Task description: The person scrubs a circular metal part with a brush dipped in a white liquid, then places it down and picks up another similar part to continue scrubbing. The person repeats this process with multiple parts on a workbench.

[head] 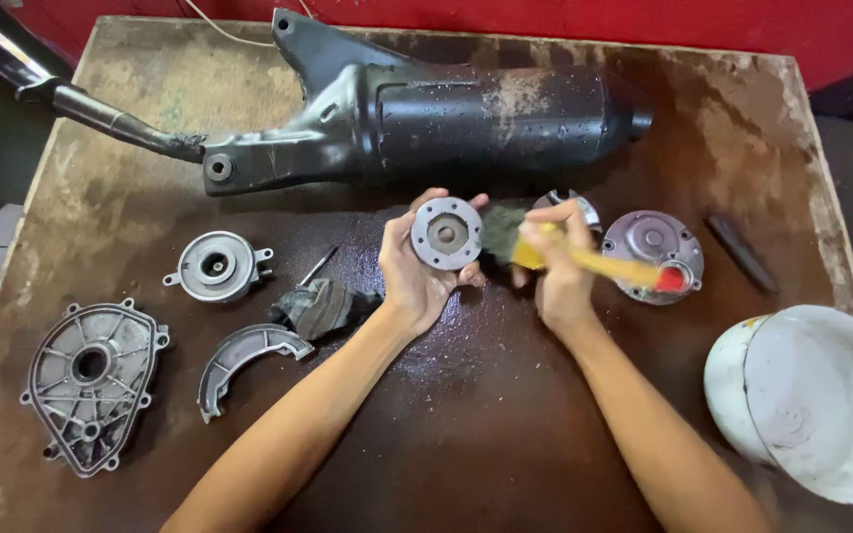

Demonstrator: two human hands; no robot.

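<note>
Head view: one round metal disc [446, 233] sits upright in the left hand [417, 276], face out so the brush [584, 262], gripped in the right hand [560, 286], can reach it above the surface [466, 424]. Around lie one exhaust [426, 118], two round covers [217, 265], one large cover [91, 380], one bucket [812, 395].

No packages, labels, signs or screens were visible on the workbench or around it.
</note>
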